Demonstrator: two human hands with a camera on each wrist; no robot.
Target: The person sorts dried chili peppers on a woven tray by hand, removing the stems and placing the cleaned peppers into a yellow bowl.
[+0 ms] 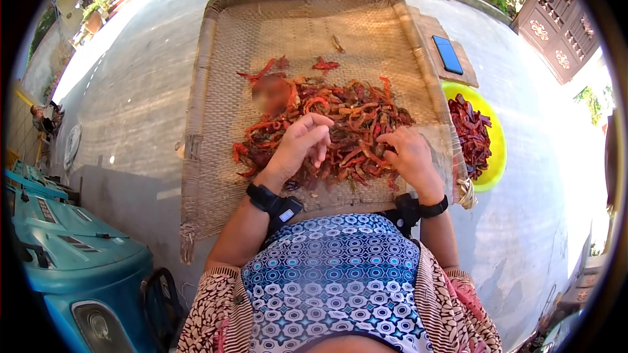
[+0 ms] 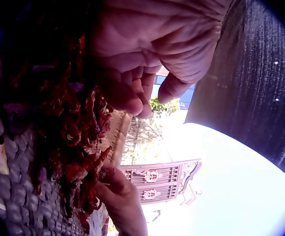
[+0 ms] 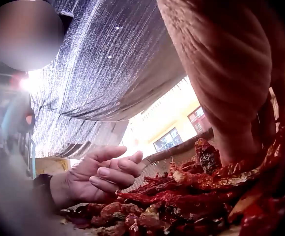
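Dried red peppers (image 1: 353, 108) lie heaped on a woven tray (image 1: 261, 19). Over the heap's near left part is the left hand (image 1: 302, 144), turned partly palm up, its fingers loosely bent with nothing in them; the right wrist view shows this left hand (image 3: 105, 177) just above the peppers (image 3: 177, 201). At the heap's right side the right hand (image 1: 413, 160) reaches in with thumb and forefinger apart. Its fingertips touch the peppers and are partly hidden among them in the right wrist view, where the right hand (image 3: 231, 88) comes down from above.
A yellow basin (image 1: 498, 150) of darker red peppers (image 1: 470, 134) stands right of the tray. Behind it a phone (image 1: 447, 54) lies on a board (image 1: 468, 73). A blue-green vehicle (image 1: 98, 248) is at the lower left. A few peppers (image 1: 325, 65) lie apart, farther up the tray.
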